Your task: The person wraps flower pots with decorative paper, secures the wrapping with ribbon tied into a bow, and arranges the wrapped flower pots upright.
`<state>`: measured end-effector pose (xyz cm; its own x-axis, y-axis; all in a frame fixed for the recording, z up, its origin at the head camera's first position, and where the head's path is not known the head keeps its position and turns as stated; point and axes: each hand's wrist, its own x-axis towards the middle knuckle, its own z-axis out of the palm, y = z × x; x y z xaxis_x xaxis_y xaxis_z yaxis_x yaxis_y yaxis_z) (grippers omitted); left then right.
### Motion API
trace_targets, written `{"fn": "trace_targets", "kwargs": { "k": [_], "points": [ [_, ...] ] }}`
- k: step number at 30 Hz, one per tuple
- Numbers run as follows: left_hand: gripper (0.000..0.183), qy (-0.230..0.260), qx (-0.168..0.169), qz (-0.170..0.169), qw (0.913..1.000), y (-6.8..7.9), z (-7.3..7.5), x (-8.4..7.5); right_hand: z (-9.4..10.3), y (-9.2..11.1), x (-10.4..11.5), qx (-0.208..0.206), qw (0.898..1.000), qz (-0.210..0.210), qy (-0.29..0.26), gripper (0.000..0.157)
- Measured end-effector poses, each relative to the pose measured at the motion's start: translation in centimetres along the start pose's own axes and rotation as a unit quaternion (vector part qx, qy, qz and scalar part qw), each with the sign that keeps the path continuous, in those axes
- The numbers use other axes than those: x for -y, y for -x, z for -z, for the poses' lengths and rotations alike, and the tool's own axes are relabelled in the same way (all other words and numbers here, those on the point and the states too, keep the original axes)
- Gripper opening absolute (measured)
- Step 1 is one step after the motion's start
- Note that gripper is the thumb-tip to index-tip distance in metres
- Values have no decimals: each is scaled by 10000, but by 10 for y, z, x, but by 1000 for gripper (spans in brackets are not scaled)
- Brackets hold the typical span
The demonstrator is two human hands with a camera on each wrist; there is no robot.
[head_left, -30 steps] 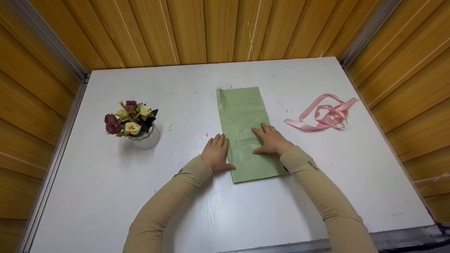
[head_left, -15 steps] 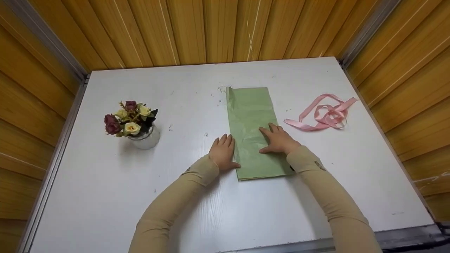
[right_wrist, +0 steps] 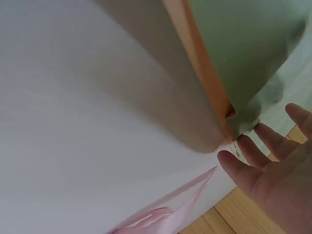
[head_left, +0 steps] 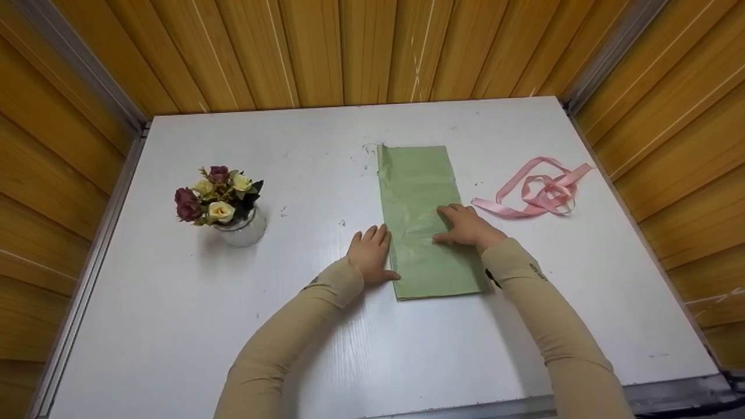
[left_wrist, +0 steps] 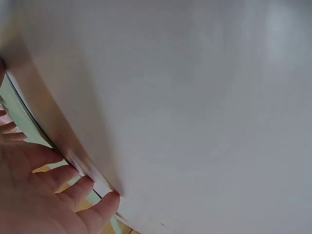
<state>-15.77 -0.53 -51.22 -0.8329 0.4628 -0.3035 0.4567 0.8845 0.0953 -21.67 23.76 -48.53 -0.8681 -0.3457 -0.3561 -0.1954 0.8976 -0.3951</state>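
A folded sheet of green paper (head_left: 428, 186) lies lengthwise on the white table, slightly creased. Along its left edge rests my left hand (head_left: 369, 254), fingers straight and pointing away from me, thumb on the paper's near left part. My right hand (head_left: 468, 228) lies on the paper's right side, fingers spread. In the right wrist view that hand's fingertips (right_wrist: 251, 144) are at the paper's edge, where an orange-brown layer shows beneath the green. The left wrist view has the left fingers (left_wrist: 80, 187) extended beside the paper's edge.
On the left stands a white pot (head_left: 244, 230) of artificial roses (head_left: 218, 195), dark red and cream. A loosely coiled pink ribbon (head_left: 544, 195) lies to the right of the paper. Wood-look panels (head_left: 366, 52) wall the white table (head_left: 145, 326) at the back and sides.
The green paper has shifted to the right, both hands moving along with it. The right hand has then slid a little further toward the paper's right edge.
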Motion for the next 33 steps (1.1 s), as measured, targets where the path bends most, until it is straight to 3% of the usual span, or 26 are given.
{"fn": "trace_targets", "kwargs": {
  "k": [4,10,16,25,33],
  "points": [
    [99,73,2,25,10000,0,0,-1,7,-1,-9,-384,9957,-242,-810,67],
    [100,64,-14,24,10000,1,-1,-1,17,0,-30,-557,9749,-1006,-1904,65],
    [100,-54,-32,12,10000,2,1,-1,20,-1,-39,-707,9687,-1129,-2093,64],
    [101,11,-30,22,10000,1,0,0,14,-4,-35,-628,9601,-1241,-2427,66],
    [100,55,-66,23,10000,1,-2,1,7,-6,-34,-810,9515,-1310,-2662,61]
  ]
}}
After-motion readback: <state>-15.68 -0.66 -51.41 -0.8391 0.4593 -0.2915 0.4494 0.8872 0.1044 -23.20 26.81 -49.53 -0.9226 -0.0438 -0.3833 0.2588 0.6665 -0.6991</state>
